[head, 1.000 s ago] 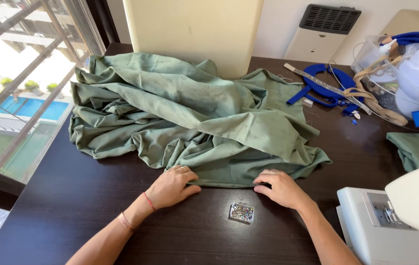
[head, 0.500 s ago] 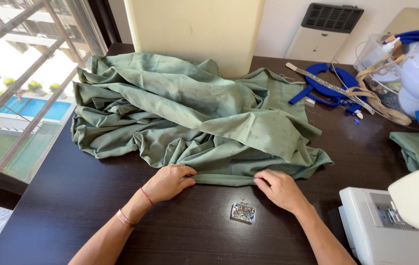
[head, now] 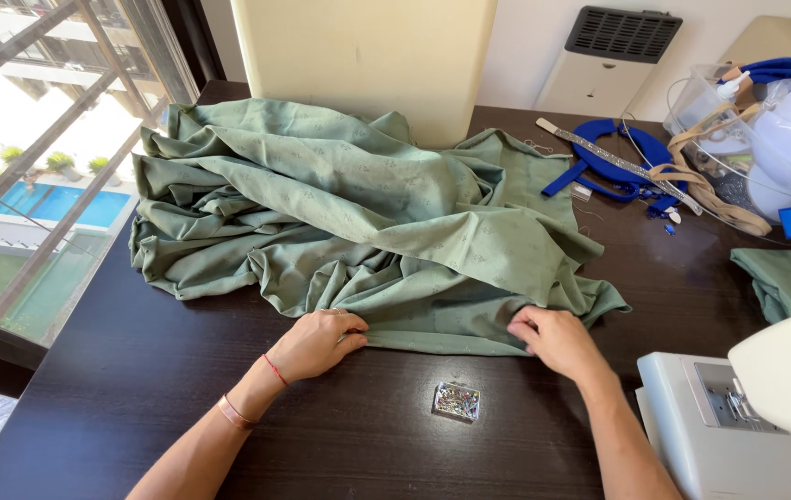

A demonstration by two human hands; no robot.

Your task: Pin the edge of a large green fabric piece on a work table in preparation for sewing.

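A large crumpled sage-green cloth lies across a dark wooden table. My left hand pinches the cloth's near folded edge at the left. My right hand pinches the same edge further right, near the corner. Between my forearms, just in front of the edge, sits a small clear box of pins.
A white sewing machine stands at the near right. Behind it lie another green cloth piece, blue straps, a long ruler and clear bags and tubs. A window with bars is at left.
Both hands have stayed on the cloth's near edge, with only slight shifts of the fingers. The view has drifted a little.
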